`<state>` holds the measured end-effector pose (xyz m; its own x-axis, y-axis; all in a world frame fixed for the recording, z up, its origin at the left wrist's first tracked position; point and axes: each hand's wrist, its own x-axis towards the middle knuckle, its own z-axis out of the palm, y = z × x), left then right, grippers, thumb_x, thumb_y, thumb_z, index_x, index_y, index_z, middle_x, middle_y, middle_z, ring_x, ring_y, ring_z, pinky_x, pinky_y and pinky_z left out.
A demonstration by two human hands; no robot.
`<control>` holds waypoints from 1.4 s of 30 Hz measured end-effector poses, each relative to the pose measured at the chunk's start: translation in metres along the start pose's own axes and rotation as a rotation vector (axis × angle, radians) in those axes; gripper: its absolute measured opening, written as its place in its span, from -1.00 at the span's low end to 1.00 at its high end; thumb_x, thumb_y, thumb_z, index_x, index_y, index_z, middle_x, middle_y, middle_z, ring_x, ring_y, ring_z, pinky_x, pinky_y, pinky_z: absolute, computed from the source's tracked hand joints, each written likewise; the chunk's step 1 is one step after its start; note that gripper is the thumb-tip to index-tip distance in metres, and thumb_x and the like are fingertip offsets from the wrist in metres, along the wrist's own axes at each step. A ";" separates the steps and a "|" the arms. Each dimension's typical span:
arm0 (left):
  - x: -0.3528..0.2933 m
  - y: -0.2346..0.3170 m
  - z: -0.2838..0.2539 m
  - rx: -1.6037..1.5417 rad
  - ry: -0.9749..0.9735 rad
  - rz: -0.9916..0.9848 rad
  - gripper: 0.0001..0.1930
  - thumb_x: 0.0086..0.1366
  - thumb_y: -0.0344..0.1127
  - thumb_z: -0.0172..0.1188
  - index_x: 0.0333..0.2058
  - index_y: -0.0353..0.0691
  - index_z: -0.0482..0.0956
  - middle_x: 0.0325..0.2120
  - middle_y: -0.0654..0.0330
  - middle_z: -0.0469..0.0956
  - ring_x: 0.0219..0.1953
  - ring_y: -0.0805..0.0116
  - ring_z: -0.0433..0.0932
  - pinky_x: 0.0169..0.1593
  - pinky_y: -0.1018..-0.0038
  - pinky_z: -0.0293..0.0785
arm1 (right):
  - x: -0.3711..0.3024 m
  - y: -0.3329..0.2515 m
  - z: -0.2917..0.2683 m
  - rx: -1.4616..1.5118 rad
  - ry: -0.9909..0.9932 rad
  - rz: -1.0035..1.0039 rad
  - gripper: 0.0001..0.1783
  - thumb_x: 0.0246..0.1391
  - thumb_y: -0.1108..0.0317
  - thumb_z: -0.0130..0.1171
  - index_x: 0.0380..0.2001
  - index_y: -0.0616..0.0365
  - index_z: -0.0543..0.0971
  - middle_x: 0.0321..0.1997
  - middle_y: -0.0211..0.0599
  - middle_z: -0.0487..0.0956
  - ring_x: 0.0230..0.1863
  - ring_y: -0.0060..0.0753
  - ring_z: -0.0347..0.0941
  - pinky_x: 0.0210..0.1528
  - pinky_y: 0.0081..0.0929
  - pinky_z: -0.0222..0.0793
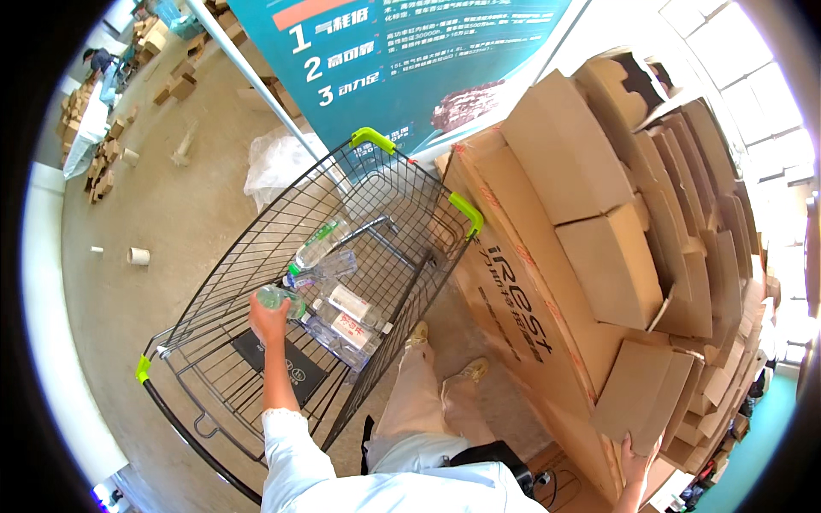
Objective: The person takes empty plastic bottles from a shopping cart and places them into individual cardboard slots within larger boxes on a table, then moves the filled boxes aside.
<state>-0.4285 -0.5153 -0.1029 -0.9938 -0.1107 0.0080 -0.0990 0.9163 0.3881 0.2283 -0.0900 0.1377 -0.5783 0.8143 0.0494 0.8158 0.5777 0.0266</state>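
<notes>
My left hand (268, 320) reaches into a black wire shopping cart (231, 265) and is closed round a clear plastic bottle (282, 299) with a green tint. Beside it in the cart lie several more plastic bottles: a clear one with a green label (318, 244), another clear bottle (329, 269), and a bottle with a white and red label (351, 329). At the lower right my right hand (637, 466) grips the near edge of a small brown cardboard box (641, 393), fingertips on its face. The rest of that grip is partly hidden.
Cardboard boxes (573, 154) are piled high along the right, inside a long cardboard carton (505, 282). A blue-green banner (368, 68) stands beyond the cart. Crumpled plastic sheeting (274, 167) and a short white tube (138, 256) lie on the floor. A person (101, 61) is far back left.
</notes>
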 end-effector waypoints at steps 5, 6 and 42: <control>-0.006 0.051 -0.074 -0.345 0.228 0.183 -0.38 -0.04 -0.10 0.50 -0.09 -0.35 0.48 -0.26 0.02 0.60 -0.25 0.17 0.61 -0.16 0.26 0.51 | 0.039 -0.062 -0.044 0.242 0.027 -0.044 -0.53 -0.29 0.48 0.35 -0.16 0.17 0.56 0.01 -0.01 0.41 0.14 0.24 0.26 0.20 0.07 0.20; -0.011 0.069 -0.085 -0.526 0.177 0.192 -0.43 0.03 -0.12 0.45 -0.08 -0.36 0.48 -0.24 0.04 0.60 -0.24 0.22 0.61 -0.18 0.31 0.52 | 0.047 -0.071 -0.060 0.266 -0.042 0.002 -0.54 -0.31 0.47 0.37 -0.18 0.13 0.58 -0.02 -0.04 0.42 0.12 0.23 0.27 0.20 0.07 0.21; -0.447 0.523 -0.146 -0.388 -0.916 1.765 -0.62 0.22 -0.28 0.23 -0.01 -0.32 0.56 0.09 -0.07 0.48 0.13 0.02 0.47 0.19 0.23 0.38 | 0.017 0.055 -0.047 0.435 0.206 -0.211 -0.44 -0.23 0.37 0.37 -0.02 0.02 0.56 0.19 -0.17 0.37 0.36 -0.13 0.14 0.46 -0.12 -0.03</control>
<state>-0.0287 -0.0432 0.2309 0.2861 0.9379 0.1962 0.7052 -0.3447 0.6195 0.2636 -0.0465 0.1867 -0.6806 0.6751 0.2845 0.5779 0.7334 -0.3580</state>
